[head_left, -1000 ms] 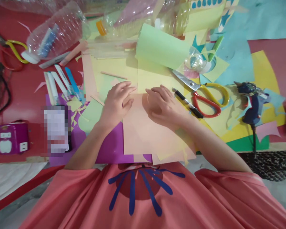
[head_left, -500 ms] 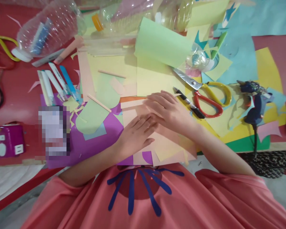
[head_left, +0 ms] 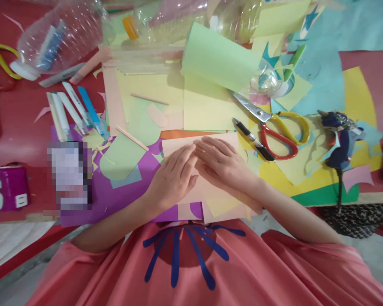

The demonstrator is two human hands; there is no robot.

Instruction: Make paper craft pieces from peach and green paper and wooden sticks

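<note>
A sheet of peach paper (head_left: 217, 193) lies at the table's near edge, under both hands. My left hand (head_left: 175, 176) rests palm down on its left part, fingers stretched out toward the upper right. From the other side my right hand (head_left: 225, 163) lies flat on the paper, its fingertips meeting those of the left. Neither hand grips anything. Right of the right hand are a black pen (head_left: 253, 139) and scissors (head_left: 268, 125) with one red and one yellow handle. A rolled light green paper (head_left: 218, 55) lies beyond the hands.
Clear plastic bottles (head_left: 64, 38) lie along the far side. Several markers (head_left: 73, 108) and a pixelated rectangular object (head_left: 69, 175) are at left. A dark blue glue gun (head_left: 343, 140) stands at right near its cord. Wooden sticks (head_left: 132, 138) and paper scraps cover the middle.
My right hand has slid slightly nearer me, and my left hand has moved a little away from me and to the left. Their fingertips now meet on the peach paper.
</note>
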